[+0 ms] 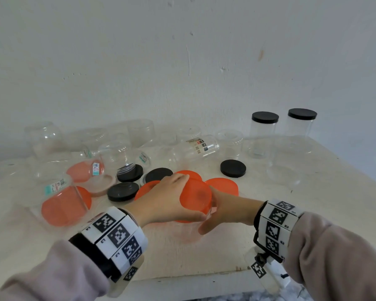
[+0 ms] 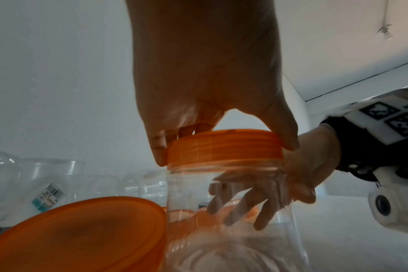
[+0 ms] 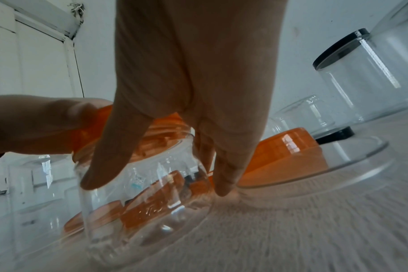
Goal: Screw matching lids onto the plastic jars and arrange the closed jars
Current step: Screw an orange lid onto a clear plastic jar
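A clear plastic jar (image 1: pixel 190 231) (image 2: pixel 224 239) (image 3: pixel 138 211) stands upright on the table near the front centre. An orange lid (image 1: pixel 195 197) (image 2: pixel 224 147) (image 3: pixel 91 128) sits on its mouth. My left hand (image 1: pixel 172 198) (image 2: pixel 212 110) grips the lid from above, fingers and thumb curled round its rim. My right hand (image 1: pixel 215 216) (image 3: pixel 175 147) wraps the jar's clear wall just below the lid, thumb on the near side and fingers behind; its fingers (image 2: pixel 245 206) show through the plastic in the left wrist view.
Loose orange lids (image 1: pixel 223 185) and black lids (image 1: pixel 233 168) lie behind the hands. Several open clear jars crowd the back left, some lying down, such as one with an orange lid (image 1: pixel 63 205). Two black-lidded jars (image 1: pixel 264 131) stand at the back right. The table edge (image 1: pixel 182 283) is close in front.
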